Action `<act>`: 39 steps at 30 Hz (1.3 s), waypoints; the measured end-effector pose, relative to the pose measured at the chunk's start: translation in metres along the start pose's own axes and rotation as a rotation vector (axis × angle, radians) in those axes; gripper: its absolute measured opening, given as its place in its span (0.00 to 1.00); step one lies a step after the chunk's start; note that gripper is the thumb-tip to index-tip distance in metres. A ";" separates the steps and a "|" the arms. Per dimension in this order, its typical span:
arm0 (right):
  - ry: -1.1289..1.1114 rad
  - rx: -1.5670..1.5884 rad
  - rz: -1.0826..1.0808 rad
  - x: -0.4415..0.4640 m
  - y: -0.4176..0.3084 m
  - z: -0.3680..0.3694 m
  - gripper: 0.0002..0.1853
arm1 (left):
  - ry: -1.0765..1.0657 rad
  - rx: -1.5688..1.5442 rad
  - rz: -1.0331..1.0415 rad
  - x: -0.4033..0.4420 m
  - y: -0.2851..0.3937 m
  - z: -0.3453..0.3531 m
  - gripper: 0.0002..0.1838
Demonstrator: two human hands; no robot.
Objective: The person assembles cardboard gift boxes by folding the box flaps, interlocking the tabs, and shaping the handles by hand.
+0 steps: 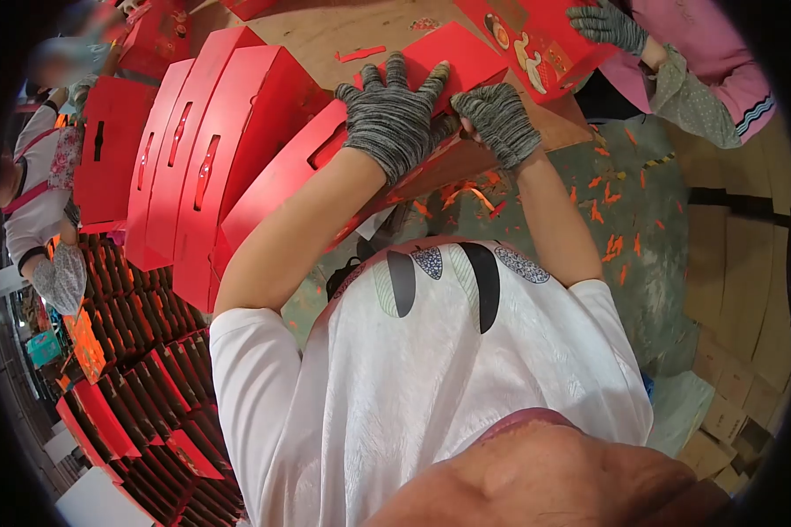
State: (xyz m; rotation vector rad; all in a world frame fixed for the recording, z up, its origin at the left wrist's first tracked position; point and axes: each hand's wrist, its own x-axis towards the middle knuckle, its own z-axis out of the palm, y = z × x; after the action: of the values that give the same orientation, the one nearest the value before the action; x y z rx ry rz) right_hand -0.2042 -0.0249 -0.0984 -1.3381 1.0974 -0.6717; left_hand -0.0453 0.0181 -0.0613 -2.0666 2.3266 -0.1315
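Note:
In striped grey knit gloves, both my hands are at a red cardboard box [281, 180] lying on the work table. My left hand [394, 119] rests palm down on the box, its fingers spread. Close beside it, my right hand [499, 125] has its fingers curled at the near edge of the box; my own glove hides the fingertips. A dark handle slot shows in the panel left of my left hand. Several similar red boxes [211, 167] with handle slots stand in a row to the left.
A co-worker's gloved hand [608, 26] touches a printed red box [536, 48] at upper right. Another person [44, 184] stands at far left. Stacked red-and-brown boxes [149, 386] fill the lower left. Orange scraps [613, 246] litter the floor; brown cartons [734, 281] stand right.

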 end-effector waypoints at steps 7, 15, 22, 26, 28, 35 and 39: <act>0.021 -0.462 -0.179 0.015 0.035 -0.005 0.07 | -0.020 0.040 0.007 -0.002 0.000 0.001 0.35; 0.078 -0.090 -0.139 0.002 0.019 0.008 0.15 | 0.024 0.053 -0.018 -0.002 0.008 0.005 0.34; 0.232 -0.504 -0.795 0.005 -0.002 -0.032 0.15 | 0.017 -0.045 0.003 0.003 -0.004 0.001 0.35; 0.187 -1.247 -1.117 0.014 -0.025 -0.043 0.32 | 0.019 -0.070 0.014 0.001 -0.006 -0.002 0.35; 0.038 -1.288 -1.022 0.035 -0.028 -0.048 0.37 | 0.000 -0.060 0.039 0.002 -0.008 -0.001 0.34; -0.414 -1.016 -1.079 0.081 -0.026 -0.051 0.37 | -0.062 -0.027 0.045 0.006 -0.008 -0.004 0.30; -0.348 -0.999 -1.113 0.086 -0.010 -0.053 0.36 | -0.060 -0.043 0.042 0.007 -0.008 -0.005 0.30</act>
State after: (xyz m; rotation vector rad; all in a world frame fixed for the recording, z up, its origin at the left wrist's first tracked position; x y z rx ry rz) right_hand -0.2175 -0.1254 -0.1026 -2.8682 0.2551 -0.6078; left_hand -0.0384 0.0100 -0.0557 -2.0091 2.3569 -0.0184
